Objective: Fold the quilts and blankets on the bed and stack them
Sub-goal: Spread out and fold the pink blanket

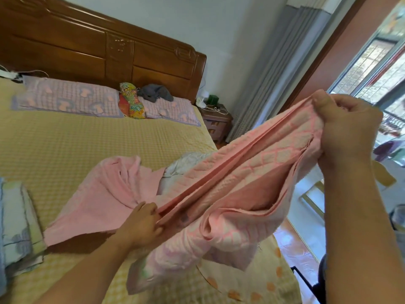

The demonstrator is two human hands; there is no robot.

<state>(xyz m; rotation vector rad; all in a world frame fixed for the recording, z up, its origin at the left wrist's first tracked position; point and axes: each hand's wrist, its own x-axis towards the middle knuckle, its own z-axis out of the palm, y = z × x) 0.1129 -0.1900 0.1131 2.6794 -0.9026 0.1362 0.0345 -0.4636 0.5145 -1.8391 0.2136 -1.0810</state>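
A pink quilted blanket [252, 172] stretches diagonally across the view, lifted above the bed [65, 139]. My right hand [346, 128] is raised at the upper right and grips the gathered layers of one end. Lower down, my left hand [142, 222] pinches the stacked edges near the middle. The blanket's far part lies crumpled on the yellow checked bedcover. A folded pale blue and green quilt [19, 224] sits at the left edge of the bed.
Two lilac pillows [65, 97] lie along the wooden headboard [98, 40], with a floral cushion [131, 102] and a grey garment [155, 93] between them. A white crumpled cloth [186, 163] lies behind the blanket. A nightstand [215, 121] stands at the bed's right.
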